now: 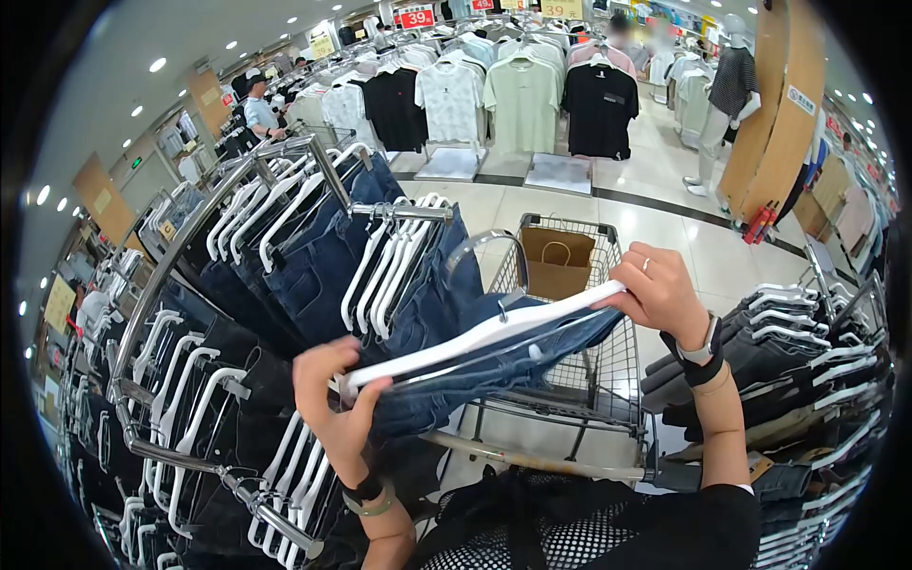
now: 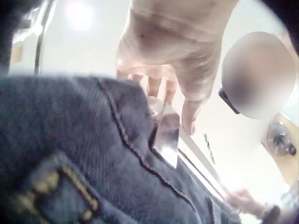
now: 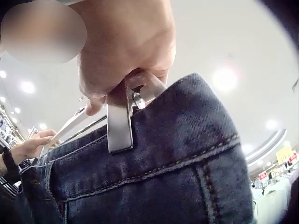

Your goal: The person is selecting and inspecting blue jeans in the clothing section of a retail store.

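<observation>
A white clip hanger [image 1: 484, 334] is held at a slant in front of the body, its metal hook upward. Blue jeans [image 1: 423, 404] hang from it by the waistband. My right hand [image 1: 658, 296] grips the hanger's right end, close at a metal clip [image 3: 120, 125] that bites the waistband. At the opposite end is my left hand [image 1: 331, 397], its thumb and fingers apart on either side of the hanger. In the left wrist view its fingers look straight beside the other metal clip [image 2: 167, 135].
A wire shopping cart [image 1: 594, 366] with a brown paper bag [image 1: 559, 280] stands just beyond the jeans. To the left, a chrome rack [image 1: 142, 323] is packed with jeans on white hangers. Folded dark trousers [image 1: 750, 351] hang at the right. Shirts [image 1: 518, 100] line the back.
</observation>
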Motion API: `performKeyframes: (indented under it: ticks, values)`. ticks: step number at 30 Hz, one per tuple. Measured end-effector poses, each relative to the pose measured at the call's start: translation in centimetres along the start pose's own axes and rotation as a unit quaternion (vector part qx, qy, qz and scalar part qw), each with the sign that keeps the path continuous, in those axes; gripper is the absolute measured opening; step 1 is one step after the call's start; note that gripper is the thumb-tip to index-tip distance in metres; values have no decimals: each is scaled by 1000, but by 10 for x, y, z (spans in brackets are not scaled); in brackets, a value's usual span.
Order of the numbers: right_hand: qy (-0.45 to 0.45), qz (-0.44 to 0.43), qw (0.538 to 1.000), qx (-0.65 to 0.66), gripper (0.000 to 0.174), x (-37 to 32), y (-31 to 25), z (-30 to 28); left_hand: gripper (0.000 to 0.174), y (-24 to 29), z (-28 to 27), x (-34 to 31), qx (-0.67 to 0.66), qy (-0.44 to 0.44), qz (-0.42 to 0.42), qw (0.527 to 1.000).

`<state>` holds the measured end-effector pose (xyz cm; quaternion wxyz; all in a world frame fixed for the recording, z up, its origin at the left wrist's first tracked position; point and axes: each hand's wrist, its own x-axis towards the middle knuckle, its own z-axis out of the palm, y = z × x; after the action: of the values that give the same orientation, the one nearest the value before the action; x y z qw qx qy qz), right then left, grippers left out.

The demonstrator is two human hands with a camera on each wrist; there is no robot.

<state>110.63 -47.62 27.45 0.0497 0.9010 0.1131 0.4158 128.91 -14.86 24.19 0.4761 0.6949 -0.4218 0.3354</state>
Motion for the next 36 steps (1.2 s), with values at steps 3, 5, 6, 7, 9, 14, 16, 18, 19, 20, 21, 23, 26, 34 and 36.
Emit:
performKeyframes:
  ticks: [3,5,6,7,9,14,16,18,19,20,21,23,26,34,36]
  values:
    - [26,30,998,-55,36,10,-6,-11,31,15,-2,-7,159,82,85,980]
    - [31,40,996,-68,35,17,-9,-17,32,19,0,-23,55,-30,169,984]
    - [49,56,994,-81,35,21,-11,-19,35,24,11,-24,9,-83,210,974]
    - [66,72,991,-93,35,25,-13,-21,38,32,26,-24,-38,-135,249,958]
    - [79,77,989,-96,34,32,-17,-26,50,44,56,-22,11,-165,222,961]
    - [104,155,977,-107,31,30,-16,-32,61,29,89,-29,95,-197,146,965]
    - [121,166,973,-102,31,30,-17,-33,66,31,91,-28,61,-181,156,969]
    - [147,175,970,-84,31,30,-25,-31,66,36,95,-25,43,-182,170,968]
    - [146,177,970,-84,31,29,-27,-32,67,39,98,-23,28,-181,180,966]
    - [139,173,972,-83,31,30,-30,-32,68,40,101,-21,32,-174,179,968]
    - [133,170,973,-82,31,30,-32,-32,68,40,104,-21,33,-174,181,967]
    - [136,168,974,-72,31,30,-36,-33,69,38,109,-21,60,-161,138,975]
    - [141,162,975,-62,30,29,-36,-32,61,33,113,-23,44,-150,131,979]
    - [146,161,974,-68,34,14,-43,-39,39,42,78,-70,33,-95,219,971]
    - [140,165,974,-64,34,9,-46,-40,32,48,68,-78,48,-77,233,968]
